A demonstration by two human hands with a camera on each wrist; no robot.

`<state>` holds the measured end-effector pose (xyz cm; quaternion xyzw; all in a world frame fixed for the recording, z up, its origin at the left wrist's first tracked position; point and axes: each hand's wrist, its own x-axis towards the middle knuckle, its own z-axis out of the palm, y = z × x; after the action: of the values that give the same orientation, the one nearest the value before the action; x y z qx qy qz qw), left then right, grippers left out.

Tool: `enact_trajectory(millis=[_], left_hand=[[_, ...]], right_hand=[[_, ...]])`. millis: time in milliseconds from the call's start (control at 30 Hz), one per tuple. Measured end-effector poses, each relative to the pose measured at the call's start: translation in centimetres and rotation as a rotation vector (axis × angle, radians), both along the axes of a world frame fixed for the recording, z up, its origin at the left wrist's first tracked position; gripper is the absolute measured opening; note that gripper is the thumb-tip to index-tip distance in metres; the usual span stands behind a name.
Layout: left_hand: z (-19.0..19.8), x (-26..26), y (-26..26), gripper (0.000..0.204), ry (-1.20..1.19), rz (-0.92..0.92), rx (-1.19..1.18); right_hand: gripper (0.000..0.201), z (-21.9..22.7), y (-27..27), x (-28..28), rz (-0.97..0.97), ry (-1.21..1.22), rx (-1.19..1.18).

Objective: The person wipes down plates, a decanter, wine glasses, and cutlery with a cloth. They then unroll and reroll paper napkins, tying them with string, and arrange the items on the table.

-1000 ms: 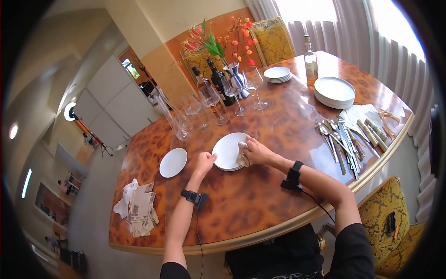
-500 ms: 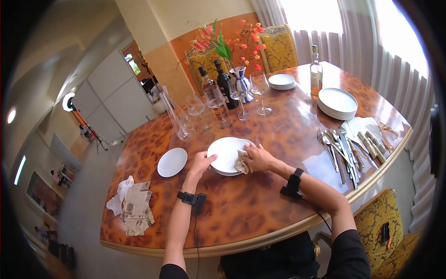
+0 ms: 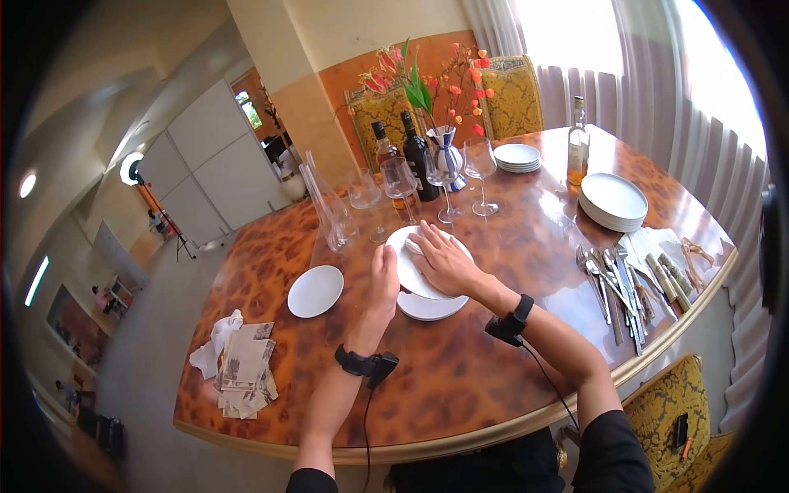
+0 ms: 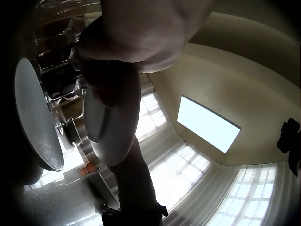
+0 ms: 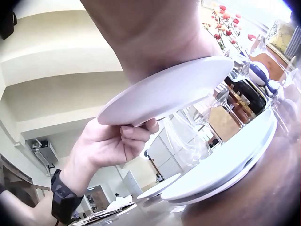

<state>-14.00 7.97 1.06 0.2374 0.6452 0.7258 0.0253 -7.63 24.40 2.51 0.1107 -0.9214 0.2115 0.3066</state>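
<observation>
A white plate (image 3: 412, 278) is held up, tilted, above a small stack of white plates (image 3: 432, 311). My left hand (image 3: 382, 283) grips it at its left edge, and in the right wrist view the curled fingers (image 5: 134, 135) show under the plate. Across its upper face lies my right hand (image 3: 448, 264), fingers straight and pressing on it. A light cloth (image 3: 415, 246) peeks out by these fingers, the rest of it hidden under the hand. Left of the stack, a single white plate (image 3: 316, 292) lies on the table.
Wine glasses (image 3: 400, 182) and a clear decanter (image 3: 333, 218) stand just beyond the hands, with bottles (image 3: 417, 160) and a flower vase (image 3: 446, 156) behind. Cutlery (image 3: 620, 287), plate stacks (image 3: 612, 201) and a bottle (image 3: 578, 148) are at right. Papers (image 3: 246, 366) lie front left.
The plate has been raised off the stack and tilted. My right hand has gone from bunching the cloth at the plate's right side to lying flat across its face.
</observation>
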Motion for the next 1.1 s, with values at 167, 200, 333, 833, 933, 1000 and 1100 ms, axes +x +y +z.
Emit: enact_trajectory(millis=[167, 200, 333, 833, 933, 1000, 1100], left_hand=[[1.9, 1.5, 0.1, 0.038, 0.019, 0.095, 0.141], [2.2, 1.6, -0.5, 0.038, 0.016, 0.089, 0.135], [4.0, 2.0, -1.6, 0.042, 0.026, 0.091, 0.228], [5.8, 7.0, -1.8, 0.049, 0.033, 0.024, 0.252], [8.5, 7.8, -2.8, 0.049, 0.027, -0.005, 0.352], [9.4, 7.7, -3.2, 0.051, 0.045, 0.029, 0.373], [9.1, 8.0, -2.9, 0.051, 0.055, 0.104, 0.367]], right_hand=[[0.057, 1.5, -0.9, 1.8, 0.456, -0.126, -0.017], [0.054, 2.1, -1.1, 2.8, 0.5, -0.113, 0.02], [0.039, 4.5, 0.6, 4.4, 0.33, 0.063, 0.21], [0.057, 7.4, -2.7, 8.1, 0.261, 0.165, 0.239], [0.051, 8.6, -1.9, 8.8, 0.199, 0.174, 0.35], [0.05, 9.0, -1.3, 8.5, 0.158, 0.183, 0.332], [0.05, 8.2, -0.9, 7.1, -0.012, 0.41, -0.053]])
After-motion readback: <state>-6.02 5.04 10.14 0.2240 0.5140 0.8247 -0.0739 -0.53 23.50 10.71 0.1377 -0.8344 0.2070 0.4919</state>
